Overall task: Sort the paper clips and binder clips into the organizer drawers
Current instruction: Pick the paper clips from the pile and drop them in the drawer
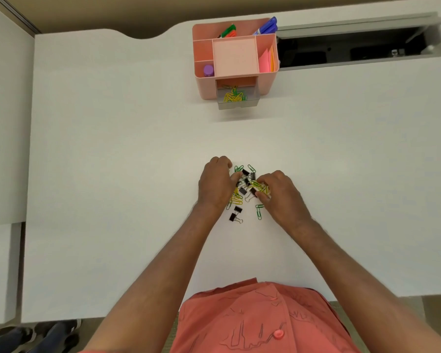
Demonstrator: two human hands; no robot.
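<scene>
— Where were the clips?

— Most lay in a mixed pile (246,186) on the white desk (112,149), green and yellow paper clips tangled with black binder clips, right between the hands. Two binder clips (236,214) sat just apart on the near side, and a green paper clip (259,211) lay beside the right wrist.

— And the hands?

— The left hand (215,186) had its fingers curled down into the pile's left edge; I could not tell whether it gripped anything. The right hand (278,193) pinched a bunch of yellow-green paper clips (261,187) between thumb and fingertips.

— The organizer?

— The pink organizer (236,58) stood well away at the far side of the desk, its clear drawer (237,99) pulled out, with yellow and green paper clips inside. Markers (227,31) and sticky notes (266,59) filled its upper compartments.
</scene>
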